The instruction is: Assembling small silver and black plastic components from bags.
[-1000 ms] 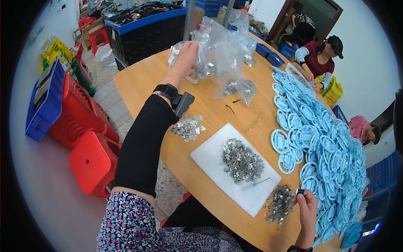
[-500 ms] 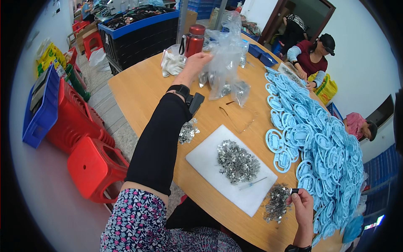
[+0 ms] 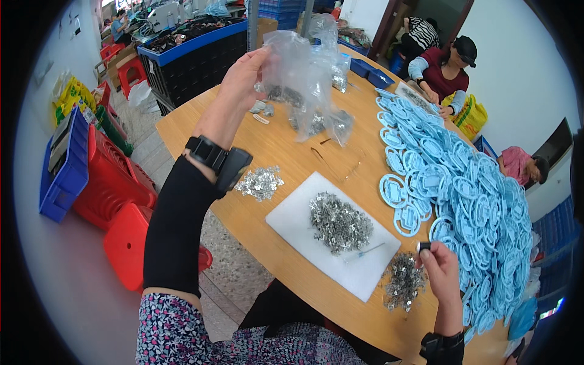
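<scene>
My left hand (image 3: 242,76) is closed on the upper part of a clear plastic bag (image 3: 292,61), held up over the far left of the table. Small metal parts show through its lower end. Beside it, more clear bags (image 3: 337,125) with metal parts rest on the wood. Between finger and thumb, my right hand (image 3: 443,271) grips a small black cylinder with a silvery end (image 3: 424,246). Just below that hand lies a dark pile of small metal pieces (image 3: 404,283). A larger heap of metal clips (image 3: 340,224) and a thin needle-like tool (image 3: 368,250) lie on a white board (image 3: 299,214).
Light blue plastic rings (image 3: 453,188) are heaped along the right side. A scatter of metal clips (image 3: 260,183) and a pair of glasses (image 3: 322,159) lie on the table (image 3: 207,131). Across it a co-worker (image 3: 441,76) sits. Red stools (image 3: 128,243) stand at left.
My left hand has taken up the bag and moved left and nearer. The bag now hides the red flask and most of the white gloves. My right hand still holds the black cylinder.
</scene>
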`<state>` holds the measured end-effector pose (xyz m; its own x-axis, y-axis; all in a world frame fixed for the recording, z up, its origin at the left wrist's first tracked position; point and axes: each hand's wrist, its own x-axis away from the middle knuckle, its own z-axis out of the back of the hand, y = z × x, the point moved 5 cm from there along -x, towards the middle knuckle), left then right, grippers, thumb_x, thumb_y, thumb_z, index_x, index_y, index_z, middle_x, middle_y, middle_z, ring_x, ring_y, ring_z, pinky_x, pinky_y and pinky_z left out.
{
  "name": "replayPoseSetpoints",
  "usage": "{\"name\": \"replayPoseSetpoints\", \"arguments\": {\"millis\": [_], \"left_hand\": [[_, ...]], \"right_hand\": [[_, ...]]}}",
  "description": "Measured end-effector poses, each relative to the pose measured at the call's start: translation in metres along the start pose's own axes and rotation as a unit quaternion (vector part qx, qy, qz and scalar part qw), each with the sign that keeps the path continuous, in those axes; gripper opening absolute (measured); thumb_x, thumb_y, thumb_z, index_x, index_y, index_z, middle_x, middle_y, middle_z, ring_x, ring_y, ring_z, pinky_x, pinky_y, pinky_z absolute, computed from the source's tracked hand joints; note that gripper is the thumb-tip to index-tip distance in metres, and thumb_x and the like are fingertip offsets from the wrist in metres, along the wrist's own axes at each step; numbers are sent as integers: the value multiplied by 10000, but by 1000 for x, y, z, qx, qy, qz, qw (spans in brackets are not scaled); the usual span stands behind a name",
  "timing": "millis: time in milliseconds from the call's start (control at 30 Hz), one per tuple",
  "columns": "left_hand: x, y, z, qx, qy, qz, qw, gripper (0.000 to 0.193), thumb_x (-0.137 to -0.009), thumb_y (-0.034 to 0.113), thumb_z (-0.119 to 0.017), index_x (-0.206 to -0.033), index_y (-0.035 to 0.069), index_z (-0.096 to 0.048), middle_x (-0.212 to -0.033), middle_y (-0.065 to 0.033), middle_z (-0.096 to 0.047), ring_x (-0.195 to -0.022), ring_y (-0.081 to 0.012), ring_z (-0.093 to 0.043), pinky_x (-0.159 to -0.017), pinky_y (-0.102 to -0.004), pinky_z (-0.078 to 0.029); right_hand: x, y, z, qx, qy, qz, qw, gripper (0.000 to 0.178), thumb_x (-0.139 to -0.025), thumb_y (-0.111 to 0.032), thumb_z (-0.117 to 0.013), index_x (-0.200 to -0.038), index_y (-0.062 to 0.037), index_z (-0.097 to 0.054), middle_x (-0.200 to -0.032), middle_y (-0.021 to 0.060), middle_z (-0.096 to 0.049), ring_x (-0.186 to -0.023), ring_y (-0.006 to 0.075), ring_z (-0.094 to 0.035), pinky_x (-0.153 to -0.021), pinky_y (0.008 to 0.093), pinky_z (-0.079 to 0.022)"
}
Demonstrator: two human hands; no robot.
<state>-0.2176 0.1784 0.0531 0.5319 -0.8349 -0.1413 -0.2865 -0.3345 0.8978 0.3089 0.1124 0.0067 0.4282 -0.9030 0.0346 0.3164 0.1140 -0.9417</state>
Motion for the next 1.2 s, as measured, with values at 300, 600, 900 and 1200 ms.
{"name": "replayPoseSetpoints", "arguments": {"millis": [300,600,900,1200], "left_hand": [[161,-27,-113,1,-110,161,981,394,-926,397,-659,-1199,124,-581,-1176,-39,-634,-1204,-195,-510,-1036,-742,-234],[226,-64,-156,-35,-192,133,972,501,-969,526,-516,-1266,124,-552,-1218,-44,-588,-1124,-180,-540,-934,-472,-423],[291,-114,-194,493,-291,279,771,912,-908,790,-139,-1540,140,-233,-1534,-153,-355,-1421,-350,-334,-1062,-655,-317],[283,-124,-167,420,-265,253,830,841,-930,759,-148,-1545,190,-224,-1528,-160,-364,-1386,-382,-383,-1033,-694,-325]], "right_hand": [[-46,-152,-72,264,136,427,854,431,-814,-152,-739,-1158,31,-557,-1299,189,-529,-1141,381,-547,-934,426,-452],[-67,-138,-36,226,15,178,958,302,-882,-280,-672,-961,10,-651,-722,92,-635,-660,237,-632,-630,350,-491],[-57,-114,-24,-69,-61,71,993,286,-930,-268,-675,-1089,-34,-635,-814,-5,-623,-680,57,-573,-620,218,-461],[-59,-79,4,2,86,126,988,204,-886,-209,-728,-968,-58,-619,-869,-12,-630,-785,57,-561,-747,219,-442]]}}
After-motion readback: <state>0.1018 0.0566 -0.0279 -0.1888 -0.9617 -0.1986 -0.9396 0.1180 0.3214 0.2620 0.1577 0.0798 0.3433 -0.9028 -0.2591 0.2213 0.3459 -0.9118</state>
